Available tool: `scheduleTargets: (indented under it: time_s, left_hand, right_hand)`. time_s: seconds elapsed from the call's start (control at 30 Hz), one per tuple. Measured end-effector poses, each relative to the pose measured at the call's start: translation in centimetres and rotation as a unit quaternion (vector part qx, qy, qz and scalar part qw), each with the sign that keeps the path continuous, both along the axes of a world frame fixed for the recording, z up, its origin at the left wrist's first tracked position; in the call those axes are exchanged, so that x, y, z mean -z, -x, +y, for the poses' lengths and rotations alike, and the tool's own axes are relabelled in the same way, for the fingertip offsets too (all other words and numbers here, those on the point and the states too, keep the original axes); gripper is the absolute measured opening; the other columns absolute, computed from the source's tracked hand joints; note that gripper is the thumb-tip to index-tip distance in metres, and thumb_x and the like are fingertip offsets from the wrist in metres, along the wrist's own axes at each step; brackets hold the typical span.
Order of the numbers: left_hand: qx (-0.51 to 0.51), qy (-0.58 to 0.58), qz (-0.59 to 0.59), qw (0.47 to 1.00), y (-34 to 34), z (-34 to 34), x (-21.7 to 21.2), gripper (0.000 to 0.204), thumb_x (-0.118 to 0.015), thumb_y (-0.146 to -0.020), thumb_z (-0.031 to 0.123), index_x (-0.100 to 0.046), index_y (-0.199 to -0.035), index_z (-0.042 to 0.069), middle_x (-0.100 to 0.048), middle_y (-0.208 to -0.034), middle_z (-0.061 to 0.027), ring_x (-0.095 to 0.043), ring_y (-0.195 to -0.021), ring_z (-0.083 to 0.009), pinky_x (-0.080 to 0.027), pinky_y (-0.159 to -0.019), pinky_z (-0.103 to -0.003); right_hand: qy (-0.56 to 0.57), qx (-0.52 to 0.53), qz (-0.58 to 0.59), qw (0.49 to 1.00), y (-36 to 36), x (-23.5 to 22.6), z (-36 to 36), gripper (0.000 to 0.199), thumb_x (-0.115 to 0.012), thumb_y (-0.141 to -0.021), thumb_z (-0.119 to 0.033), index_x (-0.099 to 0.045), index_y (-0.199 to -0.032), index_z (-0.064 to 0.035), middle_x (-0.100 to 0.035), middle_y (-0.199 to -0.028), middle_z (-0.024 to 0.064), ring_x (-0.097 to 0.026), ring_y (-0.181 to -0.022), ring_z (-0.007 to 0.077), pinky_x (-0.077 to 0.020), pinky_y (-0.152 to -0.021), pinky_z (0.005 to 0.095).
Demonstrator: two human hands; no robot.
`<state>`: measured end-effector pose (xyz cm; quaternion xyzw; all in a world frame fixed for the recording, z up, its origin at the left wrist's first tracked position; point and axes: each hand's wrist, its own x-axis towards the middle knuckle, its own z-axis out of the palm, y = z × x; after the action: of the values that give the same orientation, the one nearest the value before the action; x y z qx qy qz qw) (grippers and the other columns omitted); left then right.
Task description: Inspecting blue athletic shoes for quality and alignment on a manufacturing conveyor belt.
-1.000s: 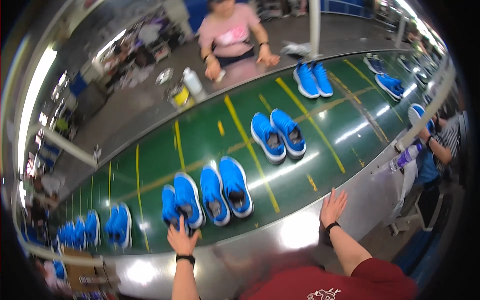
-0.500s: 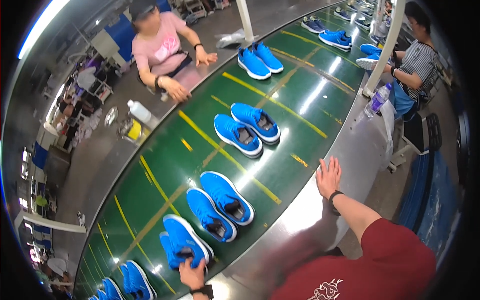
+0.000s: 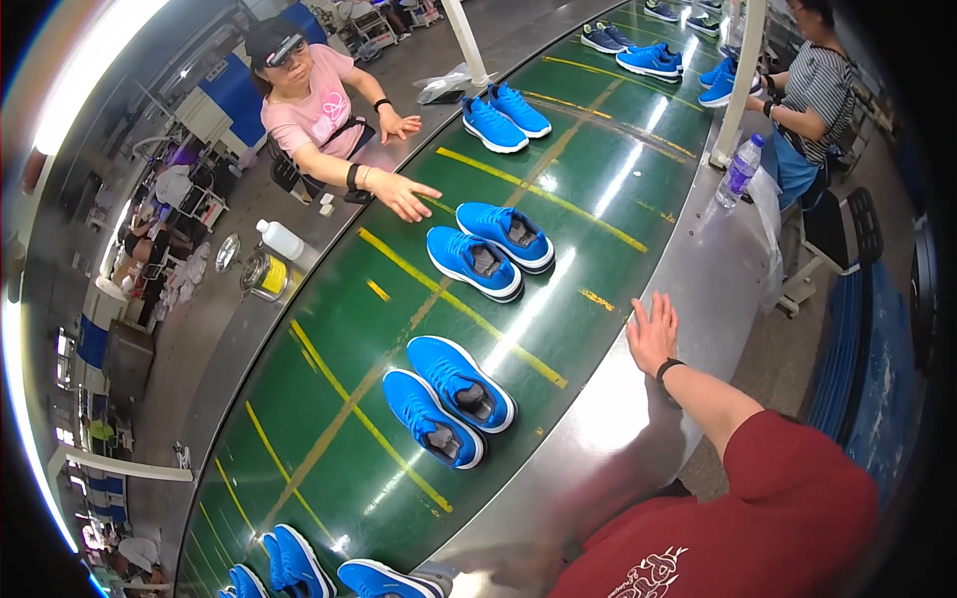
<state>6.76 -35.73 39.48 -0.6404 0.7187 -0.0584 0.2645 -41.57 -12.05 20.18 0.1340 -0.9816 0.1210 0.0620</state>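
Note:
My right hand [image 3: 652,337] lies flat with fingers spread on the metal edge of the green conveyor belt [image 3: 558,344], a black band round its wrist. It holds nothing. My left hand is out of view. At the bottom edge, a blue sneaker [image 3: 384,580] is partly cut off by the frame. Up the belt from it stands a pair of blue sneakers [image 3: 444,374] with white soles and grey stuffing inside. Beyond sits another blue pair [image 3: 477,261], nearest to my right hand.
Across the belt, a co-worker in pink [image 3: 321,110] stretches a hand [image 3: 397,191] over the belt. A white bottle [image 3: 279,239] and a tin [image 3: 264,275] stand on the far ledge. At right are a white post [image 3: 738,85], a purple-labelled bottle [image 3: 740,171] and a seated person in stripes [image 3: 817,100].
My left hand, which was on a blue sneaker at lower left, has left the view. That pair has shifted down to the bottom edge. The co-worker's hand has reached out over the belt.

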Motion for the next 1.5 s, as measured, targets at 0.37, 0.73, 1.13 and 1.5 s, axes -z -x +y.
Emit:
scheduleTargets:
  time_s: [0.37,0.73,1.13,1.5]
  left_hand:
    - [0.434,-0.030,0.309,0.846,24.7,-2.6,8.1,0.080,-0.079,-0.061,0.053,-0.053,-0.131,0.025,-0.050,-0.114,-0.0228,-0.056,-0.093,-0.0372,-0.042,-0.083,-0.045]
    - [0.272,-0.059,0.252,0.927,27.7,-1.5,8.9,0.067,-0.079,-0.065,0.049,-0.059,-0.124,0.026,-0.059,-0.098,-0.0222,-0.062,-0.085,-0.0382,-0.051,-0.076,-0.044]
    - [0.299,-0.143,0.378,0.864,23.2,5.3,4.7,0.054,-0.078,-0.061,0.058,-0.074,-0.093,0.014,-0.067,-0.079,-0.0191,-0.065,-0.075,-0.0335,-0.052,-0.066,-0.041]
    - [0.273,-0.089,0.393,0.874,17.1,17.6,6.6,0.068,-0.079,-0.064,0.050,-0.059,-0.121,0.021,-0.056,-0.098,-0.0178,-0.061,-0.082,-0.0370,-0.051,-0.065,-0.042]
  right_hand:
    - [0.008,-0.002,0.004,1.000,-0.3,-0.1,-0.5,0.049,-0.052,-0.090,-0.032,-0.045,-0.135,-0.0132,-0.024,-0.147,0.0248,-0.017,-0.138,0.0418,-0.0156,-0.110,0.0515]
    - [0.020,0.011,-0.003,1.000,-0.6,-0.4,-0.1,0.050,-0.051,-0.090,-0.035,-0.045,-0.135,-0.0132,-0.024,-0.147,0.0274,-0.016,-0.138,0.0441,-0.0140,-0.110,0.0536]
    - [0.030,-0.021,-0.030,0.999,-1.5,-1.0,-0.1,0.051,-0.048,-0.092,-0.036,-0.042,-0.137,-0.0122,-0.024,-0.147,0.0289,-0.015,-0.139,0.0449,-0.0115,-0.110,0.0544]
    - [0.042,-0.015,-0.029,0.999,-1.3,-1.4,-0.8,0.052,-0.050,-0.092,-0.033,-0.039,-0.138,-0.0113,-0.021,-0.147,0.0294,-0.011,-0.140,0.0449,-0.0079,-0.111,0.0545]
